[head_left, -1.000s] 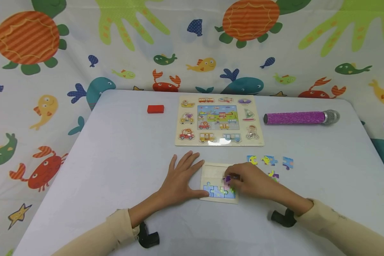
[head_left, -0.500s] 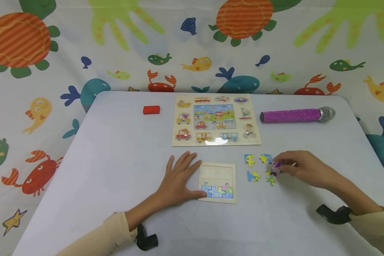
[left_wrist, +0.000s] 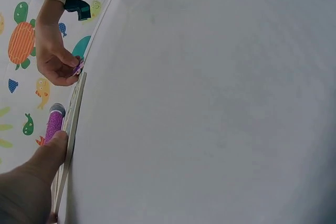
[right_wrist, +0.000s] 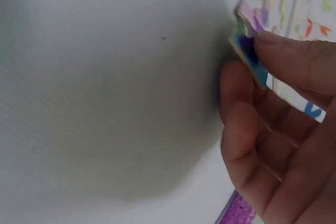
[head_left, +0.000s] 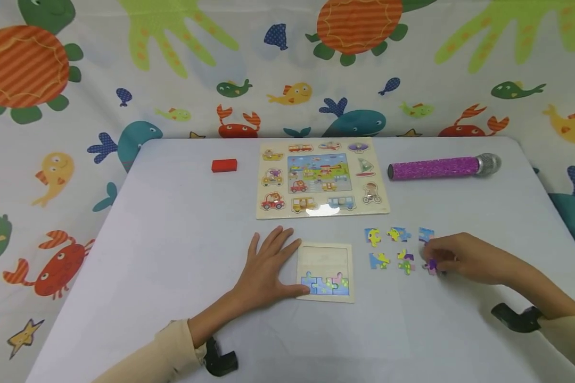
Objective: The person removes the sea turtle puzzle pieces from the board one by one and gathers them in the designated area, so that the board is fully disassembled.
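My right hand pinched a purple puzzle piece between thumb and fingers, low over the table, at the right end of a cluster of loose pieces; a blue piece lay partly behind my fingers. My left hand gripped nothing: its fingers were spread wide along the left side of the square wooden tray, the thumb over its lower left corner. Inside, three fitted pieces filled the bottom row, with bare wood above. Beyond lay a vehicle puzzle board, with a red block to its left and a purple microphone to its right, all on the white table.
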{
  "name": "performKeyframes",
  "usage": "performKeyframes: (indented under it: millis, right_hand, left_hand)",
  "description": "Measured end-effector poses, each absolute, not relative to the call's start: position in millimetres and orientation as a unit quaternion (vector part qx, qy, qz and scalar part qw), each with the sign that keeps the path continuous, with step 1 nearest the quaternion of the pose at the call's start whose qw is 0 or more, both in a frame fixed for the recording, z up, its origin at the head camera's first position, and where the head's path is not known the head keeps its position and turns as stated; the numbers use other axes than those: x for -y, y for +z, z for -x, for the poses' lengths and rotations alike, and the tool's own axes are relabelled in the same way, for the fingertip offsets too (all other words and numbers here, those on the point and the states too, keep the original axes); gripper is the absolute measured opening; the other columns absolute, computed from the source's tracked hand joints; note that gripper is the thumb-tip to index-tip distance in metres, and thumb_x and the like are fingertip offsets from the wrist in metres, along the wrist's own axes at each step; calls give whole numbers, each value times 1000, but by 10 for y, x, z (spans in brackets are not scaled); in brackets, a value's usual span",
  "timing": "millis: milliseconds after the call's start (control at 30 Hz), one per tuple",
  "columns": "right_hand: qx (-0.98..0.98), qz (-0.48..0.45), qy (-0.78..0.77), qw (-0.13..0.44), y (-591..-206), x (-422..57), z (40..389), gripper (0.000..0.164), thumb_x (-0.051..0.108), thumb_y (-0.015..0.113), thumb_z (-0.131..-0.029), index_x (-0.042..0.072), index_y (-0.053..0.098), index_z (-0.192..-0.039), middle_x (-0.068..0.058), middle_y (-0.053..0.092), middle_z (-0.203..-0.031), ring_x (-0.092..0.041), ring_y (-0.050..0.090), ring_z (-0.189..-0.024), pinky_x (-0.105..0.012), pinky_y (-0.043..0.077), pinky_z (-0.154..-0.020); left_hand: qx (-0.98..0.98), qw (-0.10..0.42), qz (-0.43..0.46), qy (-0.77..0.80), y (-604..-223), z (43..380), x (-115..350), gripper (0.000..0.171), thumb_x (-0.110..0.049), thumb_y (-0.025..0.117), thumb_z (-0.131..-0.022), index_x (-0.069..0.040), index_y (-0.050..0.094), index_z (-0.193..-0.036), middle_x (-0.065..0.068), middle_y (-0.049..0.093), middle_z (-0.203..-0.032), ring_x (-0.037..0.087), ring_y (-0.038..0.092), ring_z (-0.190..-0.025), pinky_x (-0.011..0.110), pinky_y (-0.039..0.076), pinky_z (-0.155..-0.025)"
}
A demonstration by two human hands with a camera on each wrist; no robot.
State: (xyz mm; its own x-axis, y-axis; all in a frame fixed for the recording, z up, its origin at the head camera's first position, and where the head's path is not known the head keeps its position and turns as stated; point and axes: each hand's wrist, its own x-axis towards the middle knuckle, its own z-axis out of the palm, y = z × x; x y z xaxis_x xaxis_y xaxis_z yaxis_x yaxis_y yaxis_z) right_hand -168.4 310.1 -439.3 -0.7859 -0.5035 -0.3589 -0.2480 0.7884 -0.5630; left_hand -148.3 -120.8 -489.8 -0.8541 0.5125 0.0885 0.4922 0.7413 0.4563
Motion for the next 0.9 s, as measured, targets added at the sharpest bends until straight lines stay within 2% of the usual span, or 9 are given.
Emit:
performKeyframes:
  millis: [133,300,533,667,900]
  right_hand:
    - [-934,201,-200,215,-4406,-3045,1649,32,5,81,-84,5,73,-115,6,71,-102,-12,59,-87,-31,56,-75]
    - [-947,185,-166,203,-4399,-2994,1593,39,11,86,-80,2,71,-115,4,67,-96,-14,58,-83,-36,57,-72]
    - [-955,206,-133,165,-4428,-2949,1513,37,11,87,-79,6,71,-112,4,63,-95,-10,53,-77,-30,52,-65]
    - [-957,211,-128,154,-4432,-2944,1501,36,9,87,-78,5,71,-111,2,64,-95,-11,53,-76,-31,52,-64]
    - [-958,224,-127,129,-4210,-2568,1489,35,12,87,-80,9,72,-112,-1,67,-101,-15,64,-84,-37,59,-69]
  left_hand:
    - [-934,20,-267,238,-4901,1475,1216,99,-59,88,-71,-13,53,-150,8,39,-161,29,20,-155,67,2,-119]
    - [-933,20,-267,239,-4902,1466,1222,99,-60,88,-71,-12,53,-150,8,39,-161,29,20,-155,67,2,-119]
    - [-934,14,-266,239,-4900,1455,1234,99,-59,89,-70,-12,53,-150,9,40,-161,29,20,-154,67,3,-119]
    - [-933,11,-268,241,-4898,1454,1234,99,-59,89,-70,-12,53,-150,9,40,-161,29,21,-154,68,3,-119]
    - [-930,14,-271,247,-4901,1457,1216,98,-58,89,-70,-11,54,-149,9,39,-161,30,20,-154,68,2,-119]
